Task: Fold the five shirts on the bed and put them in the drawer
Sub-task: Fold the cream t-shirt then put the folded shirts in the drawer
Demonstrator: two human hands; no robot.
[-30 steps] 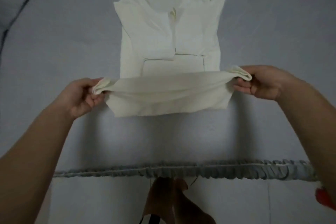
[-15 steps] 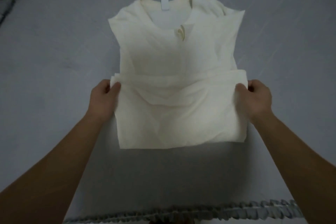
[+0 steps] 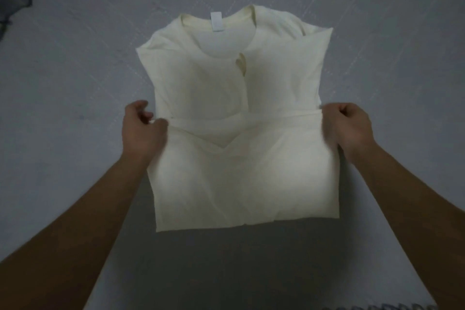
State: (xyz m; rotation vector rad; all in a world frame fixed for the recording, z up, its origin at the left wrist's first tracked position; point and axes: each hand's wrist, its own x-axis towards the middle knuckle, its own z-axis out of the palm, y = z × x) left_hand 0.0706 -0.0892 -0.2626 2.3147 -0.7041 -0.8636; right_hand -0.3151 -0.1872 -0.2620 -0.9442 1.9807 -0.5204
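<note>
Now the cream shirt [image 3: 241, 118] lies flat on the grey bed [image 3: 75, 83], collar away from the person, sleeves tucked in and its lower part doubled up over the middle. The left hand [image 3: 143, 131] pinches the folded hem at the left edge. The right hand [image 3: 348, 126] curls its grip on the hem's right end.

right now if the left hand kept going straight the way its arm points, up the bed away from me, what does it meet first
Probably only bare bedsheet. The left hand sits at the left edge of the cream shirt, and the shirt's folded shoulder bulges out just beside that line, so it may brush it; depth is hard to judge.
</note>
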